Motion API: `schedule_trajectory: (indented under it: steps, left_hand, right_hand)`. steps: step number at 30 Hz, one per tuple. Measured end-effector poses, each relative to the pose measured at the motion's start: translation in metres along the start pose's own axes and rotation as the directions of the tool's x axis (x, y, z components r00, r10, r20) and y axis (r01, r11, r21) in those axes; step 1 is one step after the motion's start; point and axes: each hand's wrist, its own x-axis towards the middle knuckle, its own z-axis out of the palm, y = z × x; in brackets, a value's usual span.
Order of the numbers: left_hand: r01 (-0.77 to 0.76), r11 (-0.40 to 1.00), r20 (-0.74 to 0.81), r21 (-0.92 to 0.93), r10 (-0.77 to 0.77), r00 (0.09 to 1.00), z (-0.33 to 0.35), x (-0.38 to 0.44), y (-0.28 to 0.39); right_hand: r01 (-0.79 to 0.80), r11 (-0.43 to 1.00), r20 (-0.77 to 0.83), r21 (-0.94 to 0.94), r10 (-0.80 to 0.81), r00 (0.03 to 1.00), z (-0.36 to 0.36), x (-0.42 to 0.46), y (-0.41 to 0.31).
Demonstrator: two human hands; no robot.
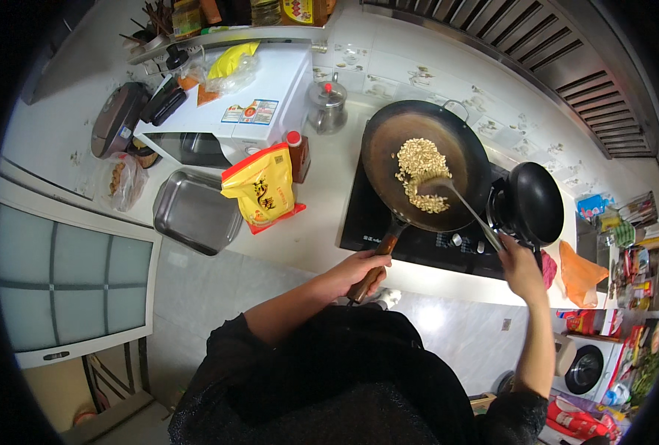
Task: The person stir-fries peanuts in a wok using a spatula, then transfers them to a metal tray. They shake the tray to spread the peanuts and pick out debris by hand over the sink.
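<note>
A large wok [385, 139] sits on the black glass cooktop [357, 217], with a heap of small pale seeds or nuts [422, 157] in it. My left hand [360, 272] is closed around the wok's wooden handle [388, 245]. In my right hand [519, 266] is a metal spatula [467, 204]; its blurred blade lies among the lower part of the heap. Left of the cooktop, a yellow and red plastic bag [265, 186] with printing stands on the white counter [321, 222].
A rectangular metal tray [196, 211] lies at the counter's left, below a white microwave oven [262, 80]. Behind the yellow bag stands a red-capped bottle [299, 156]. A smaller black pan [534, 203] rests right of the wok. The range hood [530, 33] hangs above.
</note>
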Motion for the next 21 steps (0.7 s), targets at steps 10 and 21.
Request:
schedule_trajectory:
  steps: [10, 21]
  left_hand:
    - [-0.01, 1.0, 0.013, -0.011, 0.011, 1.0, -0.005, 0.001, -0.003]
    - [-0.017, 0.999, 0.006, -0.039, 0.017, 1.0, -0.002, 0.001, -0.004]
  right_hand:
    - [0.062, 0.994, -0.28, 0.095, -0.033, 0.96, 0.063, 0.075, -0.007]
    - [-0.053, 0.997, 0.046, 0.063, 0.051, 0.998, -0.018, -0.016, 0.0]
